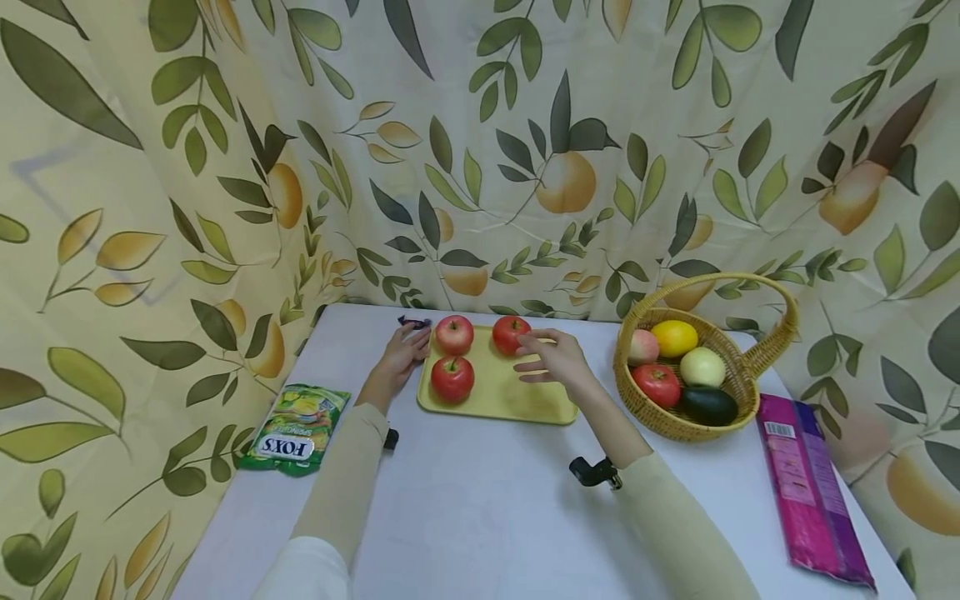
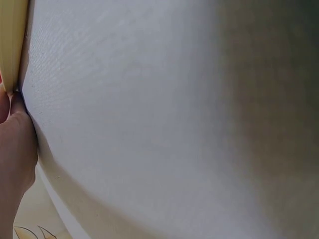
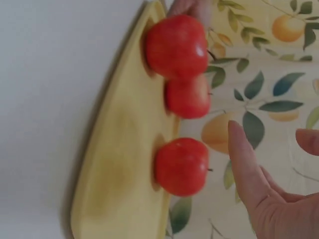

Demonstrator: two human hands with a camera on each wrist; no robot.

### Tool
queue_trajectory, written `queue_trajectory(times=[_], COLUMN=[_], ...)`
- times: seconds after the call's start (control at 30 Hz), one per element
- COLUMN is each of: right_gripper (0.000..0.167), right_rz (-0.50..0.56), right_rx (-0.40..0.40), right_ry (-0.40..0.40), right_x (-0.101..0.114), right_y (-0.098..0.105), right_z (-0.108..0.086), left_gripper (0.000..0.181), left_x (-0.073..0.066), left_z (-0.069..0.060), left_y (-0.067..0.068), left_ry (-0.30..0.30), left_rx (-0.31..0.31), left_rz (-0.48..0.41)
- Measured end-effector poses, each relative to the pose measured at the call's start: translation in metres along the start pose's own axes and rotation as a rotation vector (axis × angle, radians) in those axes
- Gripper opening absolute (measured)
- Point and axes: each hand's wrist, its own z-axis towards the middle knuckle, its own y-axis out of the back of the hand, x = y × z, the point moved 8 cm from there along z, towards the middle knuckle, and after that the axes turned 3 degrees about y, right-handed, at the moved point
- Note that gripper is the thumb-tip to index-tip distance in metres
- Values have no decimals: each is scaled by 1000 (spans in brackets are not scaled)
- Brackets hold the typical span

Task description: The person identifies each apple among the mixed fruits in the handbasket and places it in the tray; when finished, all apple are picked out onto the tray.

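Note:
A yellow tray [image 1: 502, 398] lies on the white table with three red apples on it. Two of them, a left apple [image 1: 454, 335] and a right apple [image 1: 512, 335], sit along the back; another apple [image 1: 452, 380] sits at the front left. My left hand [image 1: 402, 358] holds the tray's left edge; in the left wrist view its thumb and finger [image 2: 17, 102] meet at the rim. Above the tray's right half, my right hand [image 1: 555, 362] hovers with spread fingers, just right of the back right apple and apart from it in the right wrist view.
On the right stands a wicker basket [image 1: 628, 398] of fruit and an eggplant [image 1: 708, 406]. Beyond it lies a pink-purple packet [image 1: 810, 492]. A green FOX'S bag [image 1: 296, 427] lies at left, and a small dark wrapper [image 1: 414, 322] behind my left hand. A patterned curtain [image 1: 480, 167] borders the table.

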Motion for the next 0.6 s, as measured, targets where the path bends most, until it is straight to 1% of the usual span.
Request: queue_trajectory(times=[0.13, 0.23, 0.43, 0.53, 0.6], right_gripper=[53, 51, 59, 64, 64], right_rz=[-11, -31, -47, -76, -99], right_rx=[-18, -15, -25, -18, -9], right_ry=[12, 26, 26, -2, -24], right_x=[13, 21, 30, 34, 38], right_y=[18, 33, 66, 83, 95], right_z=[-8, -15, -29, -37, -42], left_gripper=[90, 90, 88, 88, 88], left_x=[1, 0, -1, -1, -1], left_z=[0, -2, -4, -4, -3], left_y=[1, 1, 1, 0, -1], left_ry=[-2, 4, 3, 2, 5], left_rx=[3, -8, -22, -16, -12], left_rz=[2, -2, 11, 15, 15])
